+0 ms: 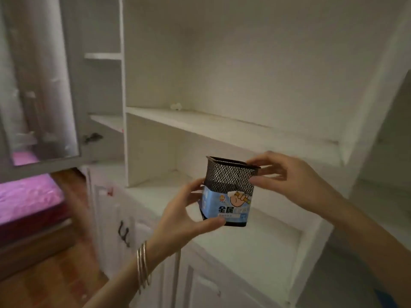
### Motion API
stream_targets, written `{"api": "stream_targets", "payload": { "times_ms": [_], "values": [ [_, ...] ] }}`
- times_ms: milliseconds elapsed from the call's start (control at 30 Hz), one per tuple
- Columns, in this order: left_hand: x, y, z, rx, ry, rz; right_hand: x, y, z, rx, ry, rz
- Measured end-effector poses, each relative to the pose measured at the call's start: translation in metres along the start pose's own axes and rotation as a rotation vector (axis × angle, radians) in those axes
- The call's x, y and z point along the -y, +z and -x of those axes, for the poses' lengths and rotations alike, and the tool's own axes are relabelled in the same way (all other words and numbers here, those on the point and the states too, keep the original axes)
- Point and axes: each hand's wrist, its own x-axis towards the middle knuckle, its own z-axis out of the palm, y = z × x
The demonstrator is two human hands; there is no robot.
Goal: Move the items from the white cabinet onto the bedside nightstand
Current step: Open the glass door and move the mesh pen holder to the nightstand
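- Hands first: our left hand [178, 210] curls round the lower left side of the mesh pen cup [229, 190], thumb under its base.
- Our right hand [287, 176] pinches the cup's upper right rim.
- We hold the cup upright in the air, just in front of the white cabinet [222, 123].
- Bangles [143, 267] circle our left wrist.
- A pink bed [29, 196] lies far left.

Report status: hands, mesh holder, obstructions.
Left hand grips mesh pen holder low down, right hand pinches its rim. Holder roughly upright, in the air before the white cabinet. Nothing seen in the way.
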Motion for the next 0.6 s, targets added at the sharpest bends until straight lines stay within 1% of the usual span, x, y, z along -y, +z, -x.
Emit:
{"api": "stream_targets", "payload": {
  "times_ms": [167, 333, 467, 600],
  "values": [
    [0.036, -0.073, 0.078, -0.103, -0.222, -0.081, -0.002, 0.101, -0.039, 0.414, 0.080, -0.185],
    [0.043, -0.147, 0.159, -0.266, -0.382, -0.186, 0.034, 0.209, -0.061, 0.722, 0.027, -0.262],
    [0.038, -0.207, 0.222, -0.332, -0.480, -0.257, 0.085, 0.293, -0.066, 0.903, -0.043, -0.291],
    [0.030, -0.265, 0.285, -0.363, -0.575, -0.311, 0.142, 0.371, -0.062, 1.004, -0.098, -0.272]
  ]
}}
